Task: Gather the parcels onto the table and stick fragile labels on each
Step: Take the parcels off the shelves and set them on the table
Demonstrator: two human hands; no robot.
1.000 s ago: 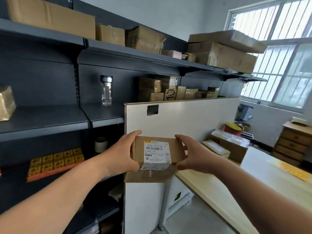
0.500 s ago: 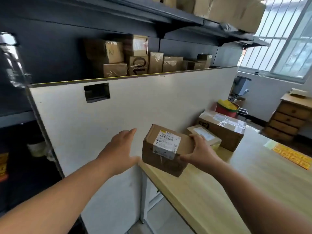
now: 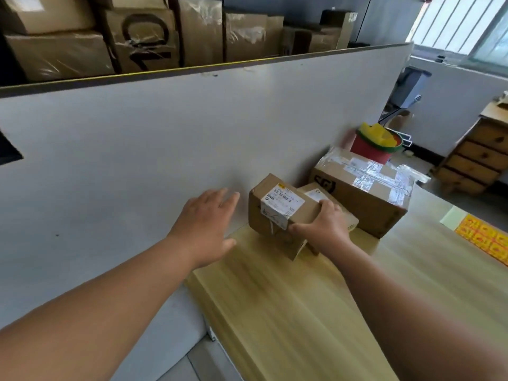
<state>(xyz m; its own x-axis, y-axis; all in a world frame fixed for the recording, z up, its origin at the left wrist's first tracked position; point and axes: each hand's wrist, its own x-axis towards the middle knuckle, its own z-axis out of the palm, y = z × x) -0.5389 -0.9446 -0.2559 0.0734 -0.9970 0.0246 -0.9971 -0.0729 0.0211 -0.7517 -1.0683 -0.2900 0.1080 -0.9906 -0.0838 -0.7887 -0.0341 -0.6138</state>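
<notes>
My right hand [image 3: 323, 226] grips a small brown parcel [image 3: 277, 213] with a white barcode label, held tilted just above the far left corner of the pale wooden table [image 3: 288, 312]. My left hand [image 3: 206, 224] hovers open to the parcel's left, close to the white partition, touching nothing. Behind the held parcel lies a flat small parcel [image 3: 347, 218], partly hidden. A larger taped carton [image 3: 365, 188] stands beyond it on the table. A sheet of yellow-and-red fragile labels [image 3: 486, 237] lies at the table's right edge.
A white partition board [image 3: 137, 160] walls the table's left side. Several cartons [image 3: 143, 34] sit on the dark shelf behind it. A red bucket with yellow and green lids [image 3: 375, 144] stands past the table. A wooden drawer chest [image 3: 478, 155] is at far right.
Both hands held the parcel by the shelf a second ago. The left hand let go; the right hand carried the parcel right and down over the table's corner as my view turned there.
</notes>
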